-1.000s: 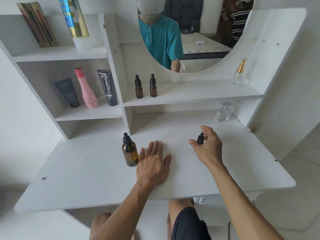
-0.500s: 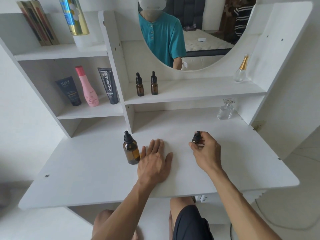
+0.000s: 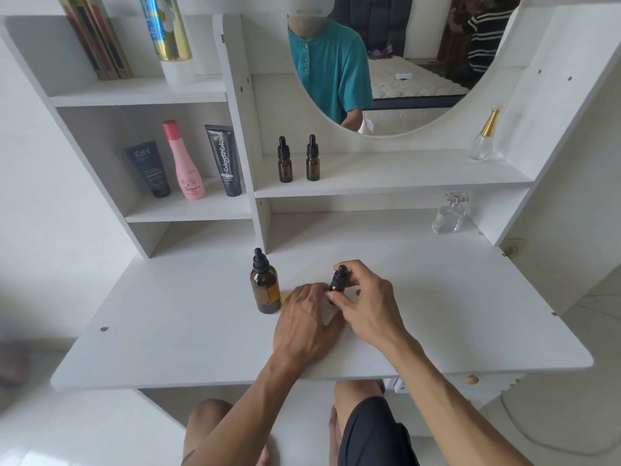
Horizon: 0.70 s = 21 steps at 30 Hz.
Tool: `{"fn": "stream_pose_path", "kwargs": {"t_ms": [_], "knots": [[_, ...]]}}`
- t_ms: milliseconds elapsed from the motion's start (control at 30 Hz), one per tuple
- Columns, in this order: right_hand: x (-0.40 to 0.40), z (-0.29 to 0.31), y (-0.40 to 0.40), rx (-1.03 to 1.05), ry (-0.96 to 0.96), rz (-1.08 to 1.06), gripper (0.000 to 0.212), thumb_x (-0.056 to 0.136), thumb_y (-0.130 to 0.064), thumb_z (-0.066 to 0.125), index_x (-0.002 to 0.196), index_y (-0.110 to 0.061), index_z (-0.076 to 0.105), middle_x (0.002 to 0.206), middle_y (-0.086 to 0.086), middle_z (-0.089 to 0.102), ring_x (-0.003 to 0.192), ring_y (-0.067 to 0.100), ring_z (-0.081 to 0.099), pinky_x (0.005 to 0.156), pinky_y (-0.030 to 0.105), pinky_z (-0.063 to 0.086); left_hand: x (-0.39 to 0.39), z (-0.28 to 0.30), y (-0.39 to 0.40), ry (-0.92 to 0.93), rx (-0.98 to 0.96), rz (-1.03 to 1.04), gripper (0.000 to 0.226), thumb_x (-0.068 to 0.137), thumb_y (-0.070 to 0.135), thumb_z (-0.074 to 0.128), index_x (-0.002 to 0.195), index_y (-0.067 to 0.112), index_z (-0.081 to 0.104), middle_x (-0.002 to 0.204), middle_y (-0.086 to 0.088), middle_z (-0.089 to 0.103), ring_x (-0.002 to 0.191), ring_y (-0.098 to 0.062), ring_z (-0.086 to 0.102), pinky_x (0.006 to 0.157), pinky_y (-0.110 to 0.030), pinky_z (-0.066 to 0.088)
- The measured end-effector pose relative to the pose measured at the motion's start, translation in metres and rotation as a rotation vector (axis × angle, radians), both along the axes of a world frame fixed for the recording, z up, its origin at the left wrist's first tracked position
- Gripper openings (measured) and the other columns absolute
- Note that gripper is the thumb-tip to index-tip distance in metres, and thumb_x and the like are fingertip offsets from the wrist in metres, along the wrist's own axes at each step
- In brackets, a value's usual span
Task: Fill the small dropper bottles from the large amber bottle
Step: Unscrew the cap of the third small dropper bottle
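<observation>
Right hand (image 3: 364,306) grips a small dropper bottle (image 3: 337,284) near the middle of the white surface (image 3: 168,331), fingers curled round its black cap and body. Left hand (image 3: 307,322) is right against it; I see its fingers bent toward the bottle's base, but can't tell if they're actually holding it. Large amber bottle (image 3: 264,287) stands upright just left of the left hand, cap on. Two more small dropper bottles (image 3: 298,161) stand side by side, capped, on the shelf (image 3: 403,178) under the mirror (image 3: 386,62). Clear perfume bottle (image 3: 449,215) sits at the surface's back right.
</observation>
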State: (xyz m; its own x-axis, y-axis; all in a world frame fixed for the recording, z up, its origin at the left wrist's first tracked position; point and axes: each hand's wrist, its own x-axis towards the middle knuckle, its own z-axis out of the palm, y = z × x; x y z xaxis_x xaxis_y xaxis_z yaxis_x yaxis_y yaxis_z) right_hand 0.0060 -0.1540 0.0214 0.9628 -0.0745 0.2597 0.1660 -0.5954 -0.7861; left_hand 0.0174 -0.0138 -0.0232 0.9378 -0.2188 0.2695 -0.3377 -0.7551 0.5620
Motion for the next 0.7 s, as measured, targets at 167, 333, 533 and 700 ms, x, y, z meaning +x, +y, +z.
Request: {"fn": "stream_pose_path", "kwargs": {"t_ms": [167,333,533,700], "knots": [[-0.002,-0.006,0.005,-0.089,0.053,-0.007,0.035,0.081,-0.018,0.078,0.112,-0.027,0.064,0.100,0.000,0.069,0.099,0.013,0.063,0.077,0.021,0.045,0.003,-0.003,0.004,-0.023,-0.077,0.019,0.027,0.080,0.027,0.066,0.104,0.016,0.061,0.102,0.000,0.065,0.098,-0.021,0.054,0.078,-0.029,0.044],[-0.002,-0.010,0.007,-0.120,0.086,0.003,0.040,0.082,-0.020,0.078,0.117,-0.030,0.063,0.106,0.002,0.068,0.103,0.016,0.063,0.079,0.025,0.047,0.003,-0.004,0.004,-0.041,-0.084,0.024,0.022,0.079,0.019,0.065,0.100,0.012,0.063,0.099,-0.002,0.065,0.096,-0.022,0.054,0.077,-0.029,0.044],[-0.002,-0.004,0.007,-0.109,0.035,0.031,0.029,0.082,-0.022,0.079,0.109,-0.023,0.068,0.103,-0.005,0.071,0.103,0.013,0.064,0.085,0.025,0.049,0.004,-0.004,0.005,-0.057,-0.085,0.023,0.021,0.078,0.021,0.063,0.095,0.010,0.062,0.093,-0.005,0.064,0.090,-0.025,0.054,0.072,-0.027,0.037],[0.000,0.006,0.008,-0.108,-0.044,0.052,0.024,0.083,-0.029,0.079,0.104,-0.020,0.072,0.099,-0.007,0.071,0.092,0.006,0.061,0.076,0.005,0.039,0.006,-0.007,0.005,-0.102,-0.077,0.013,0.020,0.082,0.030,0.060,0.092,0.013,0.060,0.089,-0.002,0.064,0.086,-0.021,0.053,0.070,-0.026,0.034]]}}
